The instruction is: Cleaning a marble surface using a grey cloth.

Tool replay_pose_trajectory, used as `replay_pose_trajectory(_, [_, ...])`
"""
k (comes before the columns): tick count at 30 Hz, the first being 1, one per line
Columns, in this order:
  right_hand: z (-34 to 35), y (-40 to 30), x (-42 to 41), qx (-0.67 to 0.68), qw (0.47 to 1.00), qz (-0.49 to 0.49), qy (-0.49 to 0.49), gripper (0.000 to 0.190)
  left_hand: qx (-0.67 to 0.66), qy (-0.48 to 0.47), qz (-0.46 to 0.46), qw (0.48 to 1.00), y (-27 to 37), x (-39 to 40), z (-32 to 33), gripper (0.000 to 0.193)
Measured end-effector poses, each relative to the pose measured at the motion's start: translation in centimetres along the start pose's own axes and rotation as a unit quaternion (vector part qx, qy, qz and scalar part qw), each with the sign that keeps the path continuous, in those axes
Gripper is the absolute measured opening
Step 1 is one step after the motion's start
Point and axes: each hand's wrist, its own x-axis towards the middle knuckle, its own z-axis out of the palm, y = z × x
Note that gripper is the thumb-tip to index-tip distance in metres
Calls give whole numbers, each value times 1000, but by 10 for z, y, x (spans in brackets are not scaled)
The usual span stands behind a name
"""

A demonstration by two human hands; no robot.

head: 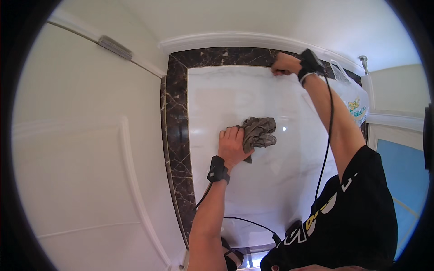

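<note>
My left hand (233,144) presses down on a crumpled grey-brown cloth (260,132) that lies on the glossy white marble floor (217,95). Its thumb and fingers grip the cloth's left side. Further out, my right hand (285,63) is curled into a fist where the white floor meets the dark veined marble border (217,56). No object shows in that fist, though its inner side is hidden. Each wrist wears a strapped black device with a cable.
A white panelled door (84,135) with a metal hinge or closer (115,48) stands on the left. Baseboard (234,37) runs along the far wall. On the right sit a printed plastic bag (356,98) and a metal doorstop (363,64). A black cable (328,142) hangs along my right arm.
</note>
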Motion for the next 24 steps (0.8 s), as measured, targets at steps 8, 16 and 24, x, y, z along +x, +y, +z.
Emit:
replay_pose_trajectory(8, [5, 6, 7, -70, 997, -6, 42, 20, 14, -12, 4, 1000, 1, 0, 2, 55])
replay_pose_trajectory(16, [1, 15, 5, -26, 1000, 2, -1, 16, 8, -20, -5, 1000, -1, -3, -1, 55])
replay_pose_trajectory(24, [-3, 20, 21, -115, 992, -36, 41, 13, -2, -13, 1, 1000, 0, 3, -1, 56])
